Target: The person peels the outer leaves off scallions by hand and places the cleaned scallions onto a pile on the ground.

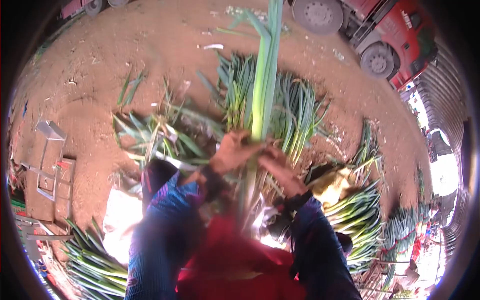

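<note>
A long leek (pixel 260 95) points away from me, its green leaves reaching the top of the view. My left hand (pixel 232 152) is closed around the stalk from the left. On the other side my right hand (pixel 276 162) has its fingers bent in against the same stalk, just below the left fingers. Between my forearms the pale lower end is blurred and partly hidden. Just past my hands lie a bunch of leeks (pixel 237 85) and another leek bunch (pixel 297 110) on the ground.
Torn leaves (pixel 165 135) litter the dirt at left. More leeks (pixel 357 215) are heaped at right, and another leek pile (pixel 95 265) lies at lower left. A metal frame (pixel 47 170) stands at far left. A red truck (pixel 400 40) is parked at upper right.
</note>
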The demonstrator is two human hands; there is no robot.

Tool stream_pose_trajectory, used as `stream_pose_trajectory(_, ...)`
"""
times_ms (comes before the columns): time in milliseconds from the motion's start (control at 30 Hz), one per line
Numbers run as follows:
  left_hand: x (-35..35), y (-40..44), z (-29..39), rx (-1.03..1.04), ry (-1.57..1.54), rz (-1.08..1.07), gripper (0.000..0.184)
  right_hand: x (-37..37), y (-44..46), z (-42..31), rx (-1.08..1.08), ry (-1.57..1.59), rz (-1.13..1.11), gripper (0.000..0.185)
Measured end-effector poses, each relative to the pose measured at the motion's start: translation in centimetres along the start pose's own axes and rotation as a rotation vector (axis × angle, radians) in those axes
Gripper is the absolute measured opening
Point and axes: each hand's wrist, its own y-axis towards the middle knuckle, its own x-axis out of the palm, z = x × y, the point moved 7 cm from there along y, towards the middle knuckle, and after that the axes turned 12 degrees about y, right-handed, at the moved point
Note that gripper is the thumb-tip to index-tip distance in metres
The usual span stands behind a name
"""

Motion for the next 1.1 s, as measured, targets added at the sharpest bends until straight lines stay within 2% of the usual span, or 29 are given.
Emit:
stream_pose_trajectory(67,-0.6,-0.8,1.5,0.113,0.122,0.199,0.041,0.5,-0.4,-0.8,0.072,-0.015,0.007,0.038)
stream_pose_trajectory(200,0.7,-0.4,-0.3,0.107,0.219,0.233,0.040,0.0,0.6,1.0,-0.037,0.047,-0.013,0.035)
stream_pose_trajectory(233,-0.3,-1.1,2.0,0.042,0.325,0.167,0.039,0.2,0.6,1.3,-0.051,0.078,-0.005,0.034)
stream_pose_trajectory(333,0.2,-1.1,1.4,0.008,0.246,0.057,0.038,0.1,0.6,0.5,0.007,0.027,-0.008,0.029)
stream_pose_trajectory(400,0.4,-1.2,0.9,0.026,0.174,0.012,0.035,0.6,-0.7,-0.6,-0.053,0.048,-0.139,0.029)
stream_pose_trajectory(500,0.5,-1.3,1.1,-0.005,0.115,-0.065,0.033,0.1,0.0,1.9,-0.104,0.097,0.036,0.034)
stream_pose_trajectory(567,0.2,-1.4,2.0,0.100,0.044,-0.033,0.034,0.1,-1.4,0.3,-0.130,0.193,0.116,0.034)
stream_pose_trajectory(600,-0.1,-1.6,2.5,0.150,0.011,-0.024,0.034,-0.2,-1.5,0.8,-0.122,0.215,0.113,0.038)
stream_pose_trajectory(633,-0.1,-1.6,2.6,0.089,0.028,-0.098,0.034,-0.4,-1.8,1.0,-0.114,0.237,0.109,0.042)
stream_pose_trajectory(733,-0.4,-2.1,3.4,0.117,-0.432,-0.163,0.038,0.2,-2.7,2.2,0.019,0.711,-0.106,0.054)
stream_pose_trajectory(800,-0.7,-2.1,2.6,-0.019,-0.424,-0.173,0.041,0.3,-1.8,4.9,-0.116,0.563,-0.298,0.059)
stream_pose_trajectory(867,-0.4,-0.7,0.6,0.012,-0.236,-0.108,0.041,1.4,-1.6,6.5,-0.089,0.582,-0.312,0.057)
stream_pose_trajectory(967,-0.7,-1.0,1.0,-0.013,-0.503,-0.101,0.039,3.0,-2.4,4.4,0.116,0.735,-0.192,0.052)
stream_pose_trajectory(1100,-2.2,-2.1,4.8,-0.009,-0.574,-0.163,0.042,4.1,-3.9,0.3,0.041,0.936,-0.208,0.044)
